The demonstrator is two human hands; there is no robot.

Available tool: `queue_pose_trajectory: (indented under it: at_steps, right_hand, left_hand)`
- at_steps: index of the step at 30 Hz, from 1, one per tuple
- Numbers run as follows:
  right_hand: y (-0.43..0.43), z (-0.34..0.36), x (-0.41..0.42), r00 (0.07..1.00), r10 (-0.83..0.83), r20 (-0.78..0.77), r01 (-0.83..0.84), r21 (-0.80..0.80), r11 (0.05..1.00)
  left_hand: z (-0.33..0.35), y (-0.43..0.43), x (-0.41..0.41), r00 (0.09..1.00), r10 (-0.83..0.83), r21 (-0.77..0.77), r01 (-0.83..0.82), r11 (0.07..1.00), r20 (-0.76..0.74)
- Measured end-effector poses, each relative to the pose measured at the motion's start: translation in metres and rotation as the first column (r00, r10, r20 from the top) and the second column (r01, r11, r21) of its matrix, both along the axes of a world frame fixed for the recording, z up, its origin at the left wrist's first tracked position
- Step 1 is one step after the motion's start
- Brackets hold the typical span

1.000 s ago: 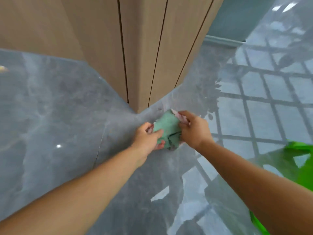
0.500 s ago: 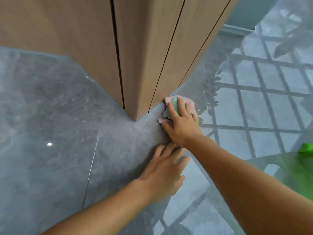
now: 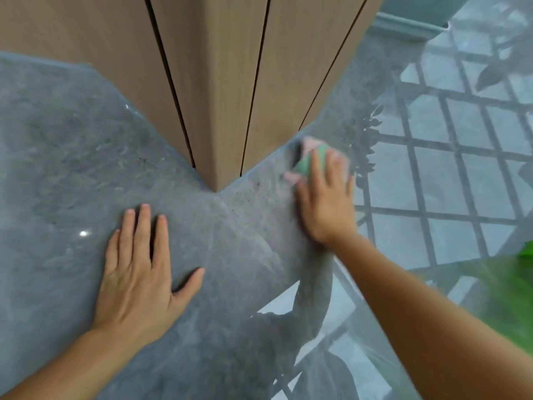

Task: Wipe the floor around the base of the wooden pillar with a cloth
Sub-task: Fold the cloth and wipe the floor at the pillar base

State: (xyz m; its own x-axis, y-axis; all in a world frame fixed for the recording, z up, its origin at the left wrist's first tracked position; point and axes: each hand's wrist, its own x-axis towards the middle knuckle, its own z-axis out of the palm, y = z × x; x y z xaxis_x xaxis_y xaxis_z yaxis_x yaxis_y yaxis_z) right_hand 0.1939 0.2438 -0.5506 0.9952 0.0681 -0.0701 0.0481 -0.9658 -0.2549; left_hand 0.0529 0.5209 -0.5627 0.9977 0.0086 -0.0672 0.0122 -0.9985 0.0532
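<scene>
Cloth [image 3: 306,164] is on the floor [image 3: 72,145], green w/ pink edges, bunched up, right next to the pillar's right face near its base. Blurred, so can't tell if it touches the wood.

Right hand [image 3: 326,203] is flat on top of cloth, palm down, fingers spread and pressing it to the floor, not pinching. Fingertips blurred. Most of the cloth is hidden under the hand; only the far/left part shows.

Wooden pillar [image 3: 227,90]: light-brown panels w/ dark vertical grooves, corner edge facing cam, base meets floor at a point between the two hands.

Left hand [image 3: 135,272] is empty, flat on floor, palm down, fingers extended and close together, thumb out to the right. It sits in front-left of the pillar corner, well apart from the cloth.

Floor is glossy grey marble-look tile, w/ a few dark specks near the pillar corner between corner and cloth. On the right side it reflects a grid pattern + foliage. Green object [image 3: 526,249] at right edge of frame, blurry, can't ID.
</scene>
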Motion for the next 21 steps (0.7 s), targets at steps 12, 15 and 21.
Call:
queue_pose_trajectory:
  at_steps: [12, 15, 21]
  right_hand:
    - [-0.012, 0.014, 0.036, 0.993, -0.117, 0.024, 0.106, 0.265, 0.958]
    - [0.006, 0.026, 0.043, 0.938, -0.342, 0.053, 0.317, 0.270, 0.909]
    - [0.085, 0.020, -0.063, 0.970, 0.237, -0.054, -0.201, 0.366, 0.909]
  left_hand:
    - [-0.002, -0.004, 0.001, 0.999, 0.017, 0.020, -0.018, 1.000, 0.036]
    - [0.000, -0.003, 0.002, 1.000, 0.016, 0.020, -0.017, 1.000, 0.027]
    - [0.010, 0.010, 0.006, 0.998, -0.007, -0.127, 0.016, 0.992, 0.069]
